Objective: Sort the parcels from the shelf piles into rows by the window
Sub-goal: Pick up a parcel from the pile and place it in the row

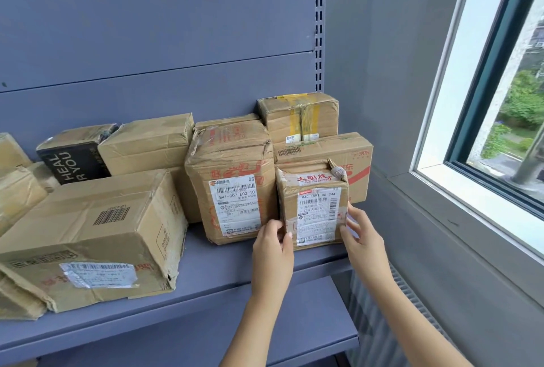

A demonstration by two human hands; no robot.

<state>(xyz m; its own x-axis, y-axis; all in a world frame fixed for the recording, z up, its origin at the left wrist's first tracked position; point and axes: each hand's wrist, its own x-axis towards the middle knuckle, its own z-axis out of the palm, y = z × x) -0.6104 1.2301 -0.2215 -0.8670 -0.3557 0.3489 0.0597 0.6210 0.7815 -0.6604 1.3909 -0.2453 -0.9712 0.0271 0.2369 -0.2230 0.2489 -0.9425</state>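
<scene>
Now | left hand [272, 244] pinches small parcel [313, 213] edge; right hand [363, 237] grips opposite edge

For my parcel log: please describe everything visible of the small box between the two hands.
The small box is brown cardboard, creased, with a torn flap at its top right corner. Red characters cross its upper front, and a white barcode label covers most of the front. It stands upright on the grey shelf, at its right end. The left hand grips its lower left edge, the right hand its lower right edge. A taller parcel stands beside it, and a red-printed carton lies behind.
</scene>
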